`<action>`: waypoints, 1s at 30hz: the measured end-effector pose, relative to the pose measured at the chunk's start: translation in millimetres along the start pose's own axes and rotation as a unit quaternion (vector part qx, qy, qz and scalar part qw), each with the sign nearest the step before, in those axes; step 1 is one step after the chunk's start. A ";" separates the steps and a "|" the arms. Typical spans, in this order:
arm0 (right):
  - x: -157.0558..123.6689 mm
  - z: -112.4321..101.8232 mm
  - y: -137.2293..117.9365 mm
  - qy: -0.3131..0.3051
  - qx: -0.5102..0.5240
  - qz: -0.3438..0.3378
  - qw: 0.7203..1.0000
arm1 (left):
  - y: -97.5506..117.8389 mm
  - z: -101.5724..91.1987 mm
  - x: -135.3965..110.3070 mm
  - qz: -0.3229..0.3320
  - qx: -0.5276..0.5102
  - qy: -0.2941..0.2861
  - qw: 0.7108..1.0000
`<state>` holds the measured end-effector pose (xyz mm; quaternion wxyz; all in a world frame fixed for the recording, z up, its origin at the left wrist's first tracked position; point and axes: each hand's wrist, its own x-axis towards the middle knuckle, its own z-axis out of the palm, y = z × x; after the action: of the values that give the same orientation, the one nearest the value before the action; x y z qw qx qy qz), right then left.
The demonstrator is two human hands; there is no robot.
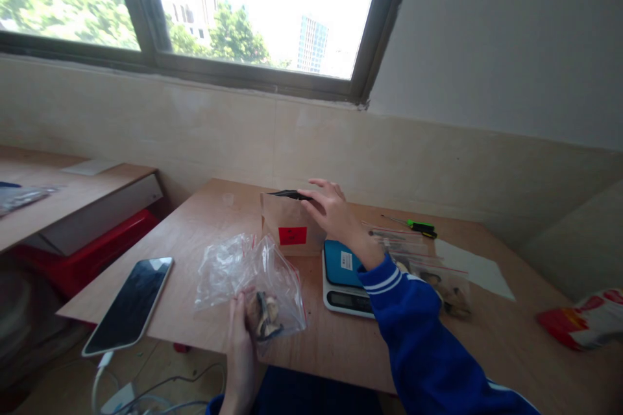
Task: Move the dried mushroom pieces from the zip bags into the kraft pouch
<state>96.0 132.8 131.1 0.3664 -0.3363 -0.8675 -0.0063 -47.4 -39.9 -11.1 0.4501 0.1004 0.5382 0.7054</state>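
Observation:
My left hand grips a clear zip bag with dried pieces inside, dark-edged and pale, near the table's front edge. Behind it stands an upright brown paper bag with a red label and an open, dark-lined mouth. My right hand is at the top right of that paper bag, fingers spread and reaching over its mouth; whether the fingertips touch the rim I cannot tell. Under my right forearm sits a kitchen scale with a blue top, partly hidden by the sleeve. An empty-looking clear bag lies to the left.
A phone with a white cable lies at the table's left edge. More zip bags of dried pieces, a green-handled screwdriver and white paper lie on the right. A red-and-white packet sits far right.

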 end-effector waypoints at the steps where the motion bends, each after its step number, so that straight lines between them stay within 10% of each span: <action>1: -4.0 -1.7 -3.1 0.000 -0.023 0.004 1.000 | 1.7 0.6 -0.5 -0.001 0.001 0.002 1.000; 6: -18.6 -23.5 -31.3 -0.020 0.085 0.030 0.996 | 7.4 6.4 -4.7 0.005 0.008 0.001 1.000; 12: -39.8 -35.6 -63.9 -0.396 0.262 0.030 0.880 | -6.1 4.3 -4.6 0.059 0.020 -0.051 0.997; 22: -70.8 -20.5 -63.9 -0.449 0.317 -0.015 0.835 | -7.3 11.6 -8.0 0.024 0.056 -0.066 0.996; 30: -75.8 -17.9 -64.7 -0.374 0.315 0.025 0.872 | -2.9 13.8 -9.8 0.026 0.045 -0.052 0.997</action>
<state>107.6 34.2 111.0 0.1011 -0.2020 -0.8870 0.4028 -31.6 -37.9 -4.7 0.4541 0.1705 0.5423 0.6860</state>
